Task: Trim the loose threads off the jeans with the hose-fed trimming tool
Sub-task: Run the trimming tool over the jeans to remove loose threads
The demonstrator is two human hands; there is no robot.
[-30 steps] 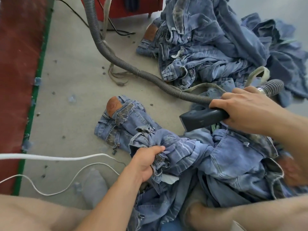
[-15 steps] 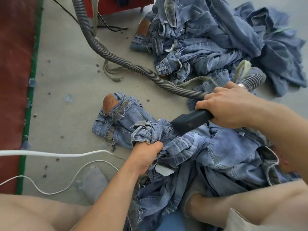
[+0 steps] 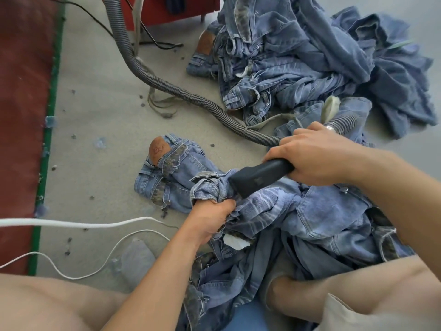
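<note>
A pair of blue jeans lies crumpled across my lap and the floor. My left hand grips a bunched fold of the denim near the waistband. My right hand holds the handle of the dark trimming tool, whose head presses on the fabric just above my left fist. A grey ribbed hose runs from the tool's back end across the floor to the top of the view.
A big heap of jeans lies at the back right, and a folded pair with a brown leather patch lies in front of me. White cords cross the floor at left. A red mat with green edge borders the left side. My bare legs frame the bottom.
My right hand has brought the trimming tool down and left from above the jeans onto the fold held by my left hand. The left hand has kept its grip.
</note>
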